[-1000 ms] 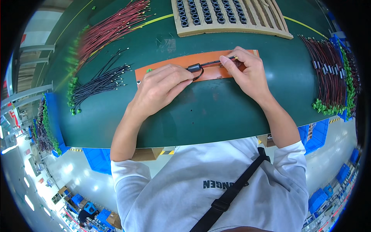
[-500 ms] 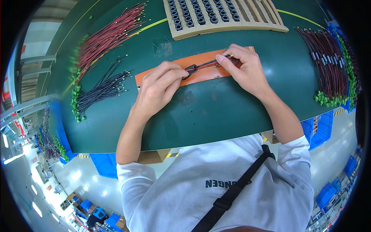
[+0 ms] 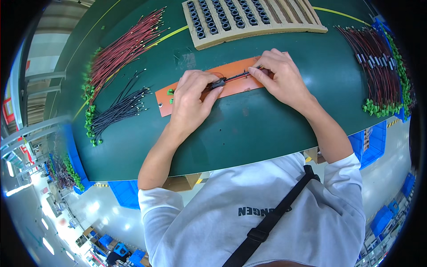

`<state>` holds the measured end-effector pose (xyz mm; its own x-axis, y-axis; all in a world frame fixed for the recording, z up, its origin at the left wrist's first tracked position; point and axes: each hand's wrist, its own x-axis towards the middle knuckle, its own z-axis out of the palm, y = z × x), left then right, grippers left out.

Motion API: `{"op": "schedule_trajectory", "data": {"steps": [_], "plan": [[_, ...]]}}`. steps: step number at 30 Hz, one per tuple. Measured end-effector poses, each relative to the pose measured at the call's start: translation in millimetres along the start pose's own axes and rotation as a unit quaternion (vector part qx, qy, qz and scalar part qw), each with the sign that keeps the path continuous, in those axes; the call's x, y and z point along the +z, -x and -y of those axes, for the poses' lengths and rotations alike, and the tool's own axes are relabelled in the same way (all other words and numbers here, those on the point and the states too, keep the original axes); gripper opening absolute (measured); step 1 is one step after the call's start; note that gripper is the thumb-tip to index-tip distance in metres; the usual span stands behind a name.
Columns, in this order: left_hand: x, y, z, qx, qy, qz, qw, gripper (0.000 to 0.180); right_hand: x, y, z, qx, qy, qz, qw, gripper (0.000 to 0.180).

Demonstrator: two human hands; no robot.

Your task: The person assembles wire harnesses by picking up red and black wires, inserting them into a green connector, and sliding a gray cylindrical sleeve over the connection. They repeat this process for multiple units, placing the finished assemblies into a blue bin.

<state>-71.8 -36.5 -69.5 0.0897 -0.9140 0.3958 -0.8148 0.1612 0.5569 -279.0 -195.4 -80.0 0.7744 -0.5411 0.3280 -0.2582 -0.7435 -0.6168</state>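
Note:
My left hand (image 3: pixel 192 92) is closed, its thumb and fingers gripping a small black ferrite core (image 3: pixel 219 83). Red and black wires (image 3: pixel 239 77) run from the core across to my right hand (image 3: pixel 281 74), which pinches them near their ends. Both hands are over an orange board (image 3: pixel 165 107) lying on the green table. Beside my left hand, small green connectors (image 3: pixel 170 92) show above the board's left part. A thin dark loop of wire arches by the left fingers. The fingers hide part of the core and the wire tips.
Beyond the board stands a slotted tray (image 3: pixel 262 29) with rows of black ring cores. Bundles of red wires (image 3: pixel 126 42) and black wires (image 3: pixel 120 104) with green connectors lie to the left. At the right are wire assemblies (image 3: pixel 378 66) fitted with grey cylinders. Blue bins (image 3: pixel 373 144) stand below the table edge.
My left hand has turned and now holds the core more upright in its fingertips. Green connectors have appeared to its left. The right hand has shifted slightly, still pinching the wires.

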Motion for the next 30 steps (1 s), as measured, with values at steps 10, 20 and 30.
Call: {"op": "schedule_trajectory", "data": {"steps": [10,20,30], "plan": [[6.2,0.0,-11.0,-0.171,0.127,0.004,0.977,0.041,4.0,2.5,1.1,-0.039,0.014,-0.005,0.999,0.016],[22.6,-15.4,-14.4,-0.149,0.100,0.009,0.984,0.038,-8.0,6.1,-13.9,-0.029,-0.003,-0.013,1.000,0.015],[41.2,-23.1,-18.9,-0.110,0.134,0.001,0.985,0.036,-18.0,13.1,-26.7,-0.022,0.012,-0.017,1.000,0.017]]}}
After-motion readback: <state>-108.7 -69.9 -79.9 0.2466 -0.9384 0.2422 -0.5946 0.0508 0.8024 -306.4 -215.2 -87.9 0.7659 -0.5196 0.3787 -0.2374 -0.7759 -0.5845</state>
